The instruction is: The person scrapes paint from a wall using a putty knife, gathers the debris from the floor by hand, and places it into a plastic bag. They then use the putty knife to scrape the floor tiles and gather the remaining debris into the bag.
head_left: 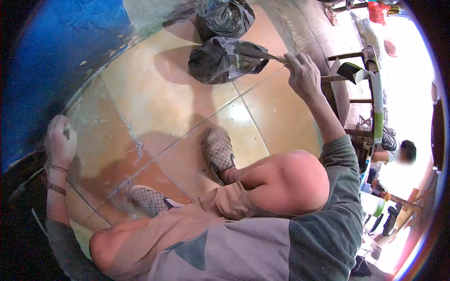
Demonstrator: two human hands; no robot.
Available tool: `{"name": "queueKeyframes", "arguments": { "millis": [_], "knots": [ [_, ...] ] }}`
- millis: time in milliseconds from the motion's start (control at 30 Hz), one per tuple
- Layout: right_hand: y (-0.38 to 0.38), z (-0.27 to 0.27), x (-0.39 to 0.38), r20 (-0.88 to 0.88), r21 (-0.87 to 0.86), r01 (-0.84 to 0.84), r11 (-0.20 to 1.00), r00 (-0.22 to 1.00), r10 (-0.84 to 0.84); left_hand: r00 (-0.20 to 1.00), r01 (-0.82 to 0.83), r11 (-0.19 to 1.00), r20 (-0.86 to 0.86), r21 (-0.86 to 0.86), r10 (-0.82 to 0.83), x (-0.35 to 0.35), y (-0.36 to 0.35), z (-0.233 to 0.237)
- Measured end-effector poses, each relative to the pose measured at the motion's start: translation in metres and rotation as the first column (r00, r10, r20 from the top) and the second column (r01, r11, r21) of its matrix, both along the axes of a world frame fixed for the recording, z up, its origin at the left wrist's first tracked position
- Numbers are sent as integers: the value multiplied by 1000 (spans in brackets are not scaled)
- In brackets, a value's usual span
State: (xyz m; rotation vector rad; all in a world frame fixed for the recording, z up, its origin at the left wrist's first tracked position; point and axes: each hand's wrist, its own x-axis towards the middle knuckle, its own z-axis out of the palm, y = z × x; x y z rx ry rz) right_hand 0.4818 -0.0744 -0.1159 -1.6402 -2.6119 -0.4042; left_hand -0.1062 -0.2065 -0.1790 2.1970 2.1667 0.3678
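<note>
A black plastic bag (218, 63) is at the upper middle, above or on the tiles. Its side is pulled out to a narrow point toward my right hand (302, 75). The fingers of that hand are closed in a pinch on the drawn-out end of the bag. Far to the left, beside the blue wall, is my left hand (62, 140), with its fingers curled in. A small dark patch shows between these fingers, and I cannot make out what it is. Just behind the held bag sits a second black plastic bag (227, 18), bunched up.
Orange-yellow floor tiles (276, 110) stretch between a blue wall (61, 61) on the left and a wooden surface (309, 28) at the upper right. My checkered shoes (219, 151) rest on the tiles. Farther right are a wooden frame (361, 100) and another person (386, 152).
</note>
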Motion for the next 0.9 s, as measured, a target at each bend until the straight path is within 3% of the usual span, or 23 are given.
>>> {"name": "queueKeyframes", "arguments": {
  "millis": [33, 133, 200, 267, 300, 333, 367, 400, 467, 533, 600, 700, 733, 767, 800, 867, 900],
  "knots": [
    [-6, 0, -5, -20, -10, 59, 998, 998, -60, 1000, 25, 998, 6, -59, -24, 15, 4, 10],
    [-10, 6, 0, -114, 89, -5, 996, 993, 15, 989, 128, 979, -57, -156, -139, 21, 23, 1],
    [-23, 12, -7, -241, 65, 119, 991, 965, -101, 969, 185, 972, -140, -147, -205, 20, 35, -21],
    [-37, 11, -30, -464, 38, 230, 972, 866, -186, 987, 99, 978, -110, -183, -120, 19, 47, -47],
    [-42, -2, -34, -528, 96, 157, 983, 845, -84, 997, -58, 974, -59, -217, 46, 16, 56, -74],
    [-51, -12, -42, -660, -98, 146, 984, 731, -175, 976, -214, 945, -15, -248, 217, 16, 54, -98],
    [-60, -32, -49, -717, -232, 31, 972, 670, -193, 937, -344, 922, 3, -176, 351, 26, 39, -106],
    [-68, -55, -55, -763, -344, -89, 935, 607, -223, 883, -463, 881, 32, -96, 468, 39, 28, -116],
    [-82, -81, -91, -690, -380, -280, 882, 720, -69, 656, -755, 627, 237, 192, 717, 67, -16, -174],
    [-88, -115, -113, -671, -502, -389, 772, 739, -64, 325, -946, 314, 212, 85, 922, 123, -67, -197],
    [-94, -161, -114, -603, -628, -291, 721, 768, -216, 119, -981, 136, 120, -136, 986, 172, -105, -202],
    [-96, -185, -104, -528, -699, -231, 677, 805, -271, 150, -976, 152, 25, -159, 988, 221, -117, -205],
    [-97, -188, -100, -468, -743, -168, 648, 822, -324, 229, -963, 220, -47, -153, 972, 228, -111, -203],
    [-98, -192, -96, -544, -651, -239, 720, 809, -222, 306, -946, 288, -117, -151, 945, 230, -106, -200],
    [-98, -196, -94, -546, -649, -244, 721, 809, -218, 303, -947, 285, -116, -148, 946, 226, -100, -197],
    [-95, -192, -95, -437, -788, -95, 608, 782, -445, 606, -792, 579, -147, -193, 782, 216, -85, -198],
    [-95, -191, -94, -434, -791, -97, 604, 785, -442, 664, -742, 652, -33, -155, 747, 210, -77, -202]
  ]
}}
